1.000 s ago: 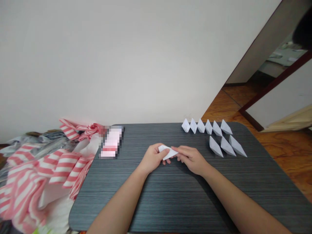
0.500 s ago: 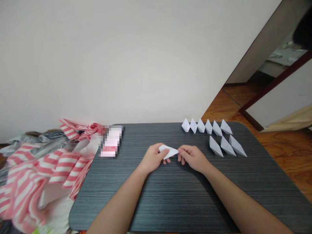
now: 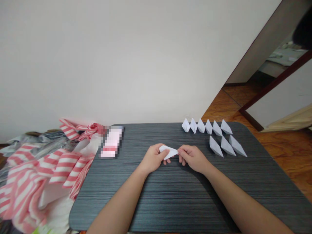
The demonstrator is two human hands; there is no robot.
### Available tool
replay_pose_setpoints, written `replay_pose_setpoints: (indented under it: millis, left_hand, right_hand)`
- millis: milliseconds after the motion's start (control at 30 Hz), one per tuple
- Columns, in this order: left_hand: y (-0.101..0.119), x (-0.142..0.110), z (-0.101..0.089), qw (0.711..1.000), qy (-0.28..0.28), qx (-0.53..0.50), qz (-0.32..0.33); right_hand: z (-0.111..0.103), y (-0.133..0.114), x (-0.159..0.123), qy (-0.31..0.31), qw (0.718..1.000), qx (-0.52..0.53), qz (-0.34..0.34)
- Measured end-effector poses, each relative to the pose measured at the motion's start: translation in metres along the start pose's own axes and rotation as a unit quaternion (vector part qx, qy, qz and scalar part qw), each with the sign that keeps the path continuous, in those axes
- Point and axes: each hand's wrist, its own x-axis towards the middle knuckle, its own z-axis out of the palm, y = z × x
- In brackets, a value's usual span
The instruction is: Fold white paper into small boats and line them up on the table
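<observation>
A folded white paper piece (image 3: pixel 171 152) is held between my two hands over the dark table. My left hand (image 3: pixel 154 158) is closed on its wider left end, thumb on top and fingers beneath. At the pointed right end, my right hand (image 3: pixel 191 157) pinches the tip between thumb and forefinger. Farther back on the right stand several finished-looking folded paper shapes, among them a back-row paper piece (image 3: pixel 201 125) and a front-row paper piece (image 3: pixel 215 147). The underside of the held paper is hidden by my fingers.
The dark ribbed table (image 3: pixel 156 201) has rounded corners and meets a white wall (image 3: pixel 146 65) at the back. A blurred-out phone-like object (image 3: pixel 112 141) lies at its left edge. Red-and-white striped cloth (image 3: pixel 64 165) is heaped beside the table. Wooden floor (image 3: pixel 275 143) shows at right.
Almost nothing differs. My right fingers have shifted very slightly at the paper's tip; the paper stays in both hands.
</observation>
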Motion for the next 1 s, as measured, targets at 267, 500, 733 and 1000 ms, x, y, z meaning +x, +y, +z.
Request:
replay_pose_setpoints:
  millis: [267,500,733,1000]
  left_hand:
    - [0.0002,-0.0012,0.0011,1.0,-0.002,0.011,0.001]
    - [-0.0015,-0.001,0.0014,1.0,-0.012,0.013,-0.003]
    - [-0.0006,-0.0022,0.0032,1.0,-0.029,0.003,-0.008]
    - [0.0019,-0.003,0.0044,0.999,-0.037,0.0,-0.01]
  right_hand:
    - [0.0016,0.0001,0.0,-0.008,0.999,0.033,0.003]
    - [0.002,0.0,-0.0001,-0.013,0.999,0.046,0.012]
    - [0.005,0.0,0.0001,-0.011,0.999,0.039,0.005]
    - [0.0073,-0.0017,0.0006,-0.014,0.999,0.044,0.002]
